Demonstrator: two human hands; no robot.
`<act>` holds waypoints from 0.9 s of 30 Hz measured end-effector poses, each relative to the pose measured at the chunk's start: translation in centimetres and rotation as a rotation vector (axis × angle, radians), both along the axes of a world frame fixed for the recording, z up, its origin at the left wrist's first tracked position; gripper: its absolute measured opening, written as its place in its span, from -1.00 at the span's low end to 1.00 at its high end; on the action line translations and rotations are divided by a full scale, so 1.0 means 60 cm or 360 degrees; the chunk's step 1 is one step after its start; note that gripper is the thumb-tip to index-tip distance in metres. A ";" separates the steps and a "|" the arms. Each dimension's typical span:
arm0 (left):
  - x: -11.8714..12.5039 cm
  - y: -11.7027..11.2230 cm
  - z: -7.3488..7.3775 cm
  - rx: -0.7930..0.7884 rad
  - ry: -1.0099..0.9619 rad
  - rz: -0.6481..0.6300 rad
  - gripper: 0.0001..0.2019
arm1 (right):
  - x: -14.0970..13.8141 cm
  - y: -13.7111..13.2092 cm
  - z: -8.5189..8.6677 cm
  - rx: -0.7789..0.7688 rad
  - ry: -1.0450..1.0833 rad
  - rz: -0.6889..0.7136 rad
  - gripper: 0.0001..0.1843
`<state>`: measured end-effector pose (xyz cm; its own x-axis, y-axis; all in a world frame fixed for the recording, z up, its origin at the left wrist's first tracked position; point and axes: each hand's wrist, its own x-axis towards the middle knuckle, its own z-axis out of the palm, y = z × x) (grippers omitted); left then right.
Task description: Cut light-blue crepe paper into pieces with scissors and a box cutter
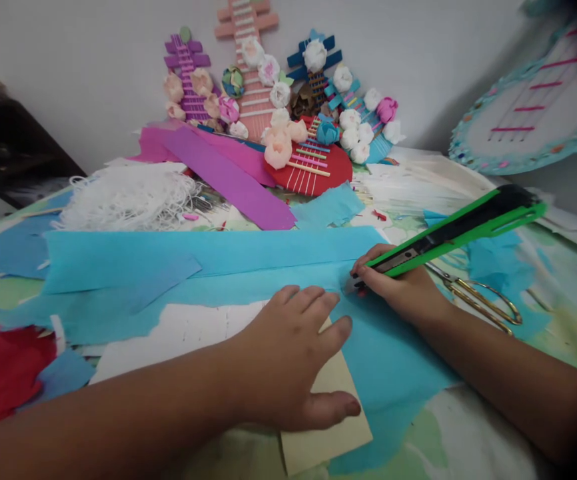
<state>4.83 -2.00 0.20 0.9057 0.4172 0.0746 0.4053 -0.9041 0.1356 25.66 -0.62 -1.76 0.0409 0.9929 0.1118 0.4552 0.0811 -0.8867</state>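
Note:
My right hand (408, 293) grips a green and black utility knife (448, 230) near its blade end. The blade's tip points down at the light blue crepe paper (393, 360), close to the fold of a long blue strip (208, 250). Spread flat, my left hand (288, 360) presses on a pale yellow card (341, 400) and a white sheet (203, 323), both lying over the blue paper. Its fingertips point toward the knife's blade, a short way off. Nothing shows inside my left hand.
Gold-handled scissors (478, 297) lie right of my right hand. Purple paper (233, 177), a pile of white string (123, 200) and red paper (8, 373) lie around. Several decorated guitar shapes, including a red one (313, 170), stand at the back by the wall.

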 end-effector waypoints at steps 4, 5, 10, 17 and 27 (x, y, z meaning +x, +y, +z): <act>-0.001 0.010 -0.012 -0.0103 0.0045 -0.0190 -0.36 | 0.000 -0.001 -0.001 0.0002 -0.0068 0.0028 -0.91; -0.001 0.011 -0.015 -0.0126 0.0055 -0.0201 -0.36 | 0.000 -0.001 -0.001 0.0010 -0.0098 0.0036 -0.91; 0.000 0.011 -0.021 -0.0146 0.0038 -0.0182 -0.36 | -0.005 -0.002 0.003 0.0083 -0.0269 0.0058 -0.94; 0.003 0.013 -0.020 -0.0092 -0.0020 -0.0147 -0.40 | -0.014 -0.002 0.007 0.0071 -0.0411 0.0077 -0.91; 0.003 0.016 -0.023 -0.0029 -0.0030 -0.0173 -0.40 | -0.005 0.001 0.007 -0.0018 -0.0144 -0.0035 -0.80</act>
